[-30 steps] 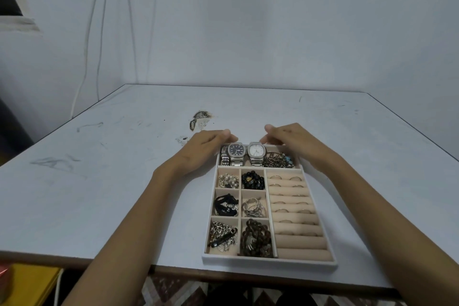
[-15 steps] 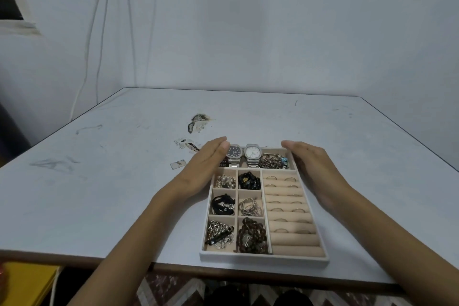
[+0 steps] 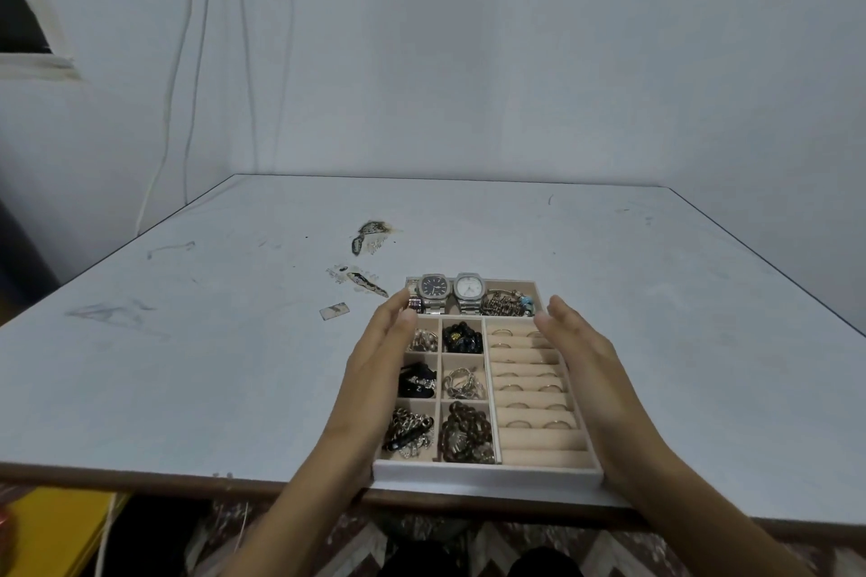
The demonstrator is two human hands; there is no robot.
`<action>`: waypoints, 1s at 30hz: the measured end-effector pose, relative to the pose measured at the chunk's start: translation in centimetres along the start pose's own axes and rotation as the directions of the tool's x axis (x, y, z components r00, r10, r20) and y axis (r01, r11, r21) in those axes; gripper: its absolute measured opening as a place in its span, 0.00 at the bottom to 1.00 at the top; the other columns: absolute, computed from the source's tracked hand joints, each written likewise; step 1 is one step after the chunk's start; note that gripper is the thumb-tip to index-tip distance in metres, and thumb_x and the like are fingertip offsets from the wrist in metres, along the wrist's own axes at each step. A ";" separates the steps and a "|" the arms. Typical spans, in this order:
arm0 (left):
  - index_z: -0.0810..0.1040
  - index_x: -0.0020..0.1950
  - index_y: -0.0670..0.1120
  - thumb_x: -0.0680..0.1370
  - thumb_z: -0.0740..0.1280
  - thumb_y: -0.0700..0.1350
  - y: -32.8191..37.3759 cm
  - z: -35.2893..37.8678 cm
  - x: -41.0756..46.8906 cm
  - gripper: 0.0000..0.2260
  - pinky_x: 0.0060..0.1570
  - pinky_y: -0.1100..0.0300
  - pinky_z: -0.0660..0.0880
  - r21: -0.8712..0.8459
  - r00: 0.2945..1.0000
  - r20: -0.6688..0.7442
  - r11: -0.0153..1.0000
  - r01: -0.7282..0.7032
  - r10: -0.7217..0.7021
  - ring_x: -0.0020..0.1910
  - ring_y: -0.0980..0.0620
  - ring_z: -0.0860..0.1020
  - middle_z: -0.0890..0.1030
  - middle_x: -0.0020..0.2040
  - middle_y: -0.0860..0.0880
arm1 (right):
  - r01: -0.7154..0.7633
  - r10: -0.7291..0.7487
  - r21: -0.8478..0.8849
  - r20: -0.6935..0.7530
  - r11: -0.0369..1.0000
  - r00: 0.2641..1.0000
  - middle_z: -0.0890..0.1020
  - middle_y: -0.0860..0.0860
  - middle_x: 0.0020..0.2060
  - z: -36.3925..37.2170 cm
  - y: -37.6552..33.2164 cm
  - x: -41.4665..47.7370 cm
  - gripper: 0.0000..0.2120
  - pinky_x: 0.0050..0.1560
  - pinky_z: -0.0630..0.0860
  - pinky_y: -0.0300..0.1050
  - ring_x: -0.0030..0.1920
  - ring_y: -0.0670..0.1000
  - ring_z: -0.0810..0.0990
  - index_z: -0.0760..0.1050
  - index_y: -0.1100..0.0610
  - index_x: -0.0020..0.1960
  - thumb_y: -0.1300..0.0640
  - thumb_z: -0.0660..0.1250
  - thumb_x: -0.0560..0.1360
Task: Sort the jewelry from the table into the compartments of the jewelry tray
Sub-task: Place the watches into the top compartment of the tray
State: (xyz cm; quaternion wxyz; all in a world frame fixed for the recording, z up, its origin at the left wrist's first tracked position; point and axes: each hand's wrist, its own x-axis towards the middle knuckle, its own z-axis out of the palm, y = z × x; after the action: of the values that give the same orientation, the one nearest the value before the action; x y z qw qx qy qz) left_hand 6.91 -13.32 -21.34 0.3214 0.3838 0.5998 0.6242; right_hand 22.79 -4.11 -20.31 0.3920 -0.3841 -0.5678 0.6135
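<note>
Head view: the tray [image 3: 487, 476] sits on the counter [image 3: 211, 365], its front rim close to the counter's near edge, and the jewelry lies inside it. Across the tray's far row stand a dark watch [image 3: 433, 287] and a white watch [image 3: 469, 287], side by side, with a beaded bracelet [image 3: 508, 302] to their right. Below that row, the tray's left half is split into six small cells holding bunched pieces, black beads [image 3: 461, 337] in one, a chain [image 3: 407, 433] and brown beads [image 3: 466, 433] in the two nearest. The tray's right half is padded rolls with rings [image 3: 529, 382] tucked between them. The left hand [image 3: 375, 365] lies along the tray's left wall and the right hand [image 3: 581, 356] along its right wall. Both have fingers [image 3: 393, 309] straight and together, pointing away, holding nothing; whether they press on the walls I cannot tell. Left of the tray's far corner a small scrap [image 3: 334, 310] lies on the counter, and beyond it are peeled patches [image 3: 370, 232] in the surface.
</note>
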 end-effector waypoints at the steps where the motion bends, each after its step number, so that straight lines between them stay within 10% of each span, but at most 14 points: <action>1: 0.67 0.69 0.64 0.80 0.56 0.57 0.1 -0.1 0.4 0.17 0.59 0.58 0.61 -0.006 1.000 -0.013 1.000 -0.003 0.003 0.57 0.70 0.69 0.68 0.66 0.63 | 0.003 -0.003 0.005 0.002 1.000 1.000 0.69 0.42 0.70 0.0 0.0 0.0 0.25 0.62 0.65 0.40 0.63 0.42 0.70 0.61 0.46 0.75 0.47 0.60 0.79; 12: 0.67 0.70 0.62 0.80 0.58 0.56 1.4 0.2 2.2 0.18 0.59 0.57 0.60 -0.026 0.999 -0.044 0.999 0.023 -0.024 0.63 0.60 0.68 0.68 0.68 0.61 | 0.032 -0.032 -0.031 0.007 0.999 0.999 0.67 0.41 0.71 0.2 -0.9 2.1 0.24 0.62 0.64 0.40 0.66 0.41 0.68 0.63 0.43 0.74 0.43 0.59 0.78; 21: 0.66 0.72 0.57 0.80 0.58 0.55 2.8 0.5 10.2 0.19 0.71 0.46 0.62 0.016 0.998 -0.031 0.998 -0.057 0.057 0.71 0.53 0.65 0.67 0.72 0.55 | 0.032 -0.032 0.004 0.009 0.999 0.999 0.78 0.52 0.63 0.6 -2.7 10.2 0.36 0.65 0.71 0.63 0.62 0.57 0.77 0.75 0.49 0.64 0.30 0.66 0.63; 30: 0.66 0.72 0.51 0.81 0.59 0.51 2.9 1.2 18.5 0.19 0.63 0.59 0.61 0.025 0.995 0.000 0.995 -0.101 0.101 0.70 0.53 0.65 0.68 0.71 0.52 | 0.065 -0.065 0.008 0.006 0.998 0.998 0.82 0.54 0.57 1.4 -3.6 17.9 0.30 0.63 0.73 0.61 0.59 0.58 0.80 0.78 0.49 0.59 0.31 0.63 0.66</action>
State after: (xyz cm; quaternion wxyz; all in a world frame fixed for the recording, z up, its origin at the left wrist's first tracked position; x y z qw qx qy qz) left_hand -1.11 3.01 -16.75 0.2842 0.4170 0.5877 0.6324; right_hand 14.53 11.87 -17.10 0.4113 -0.3620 -0.5789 0.6038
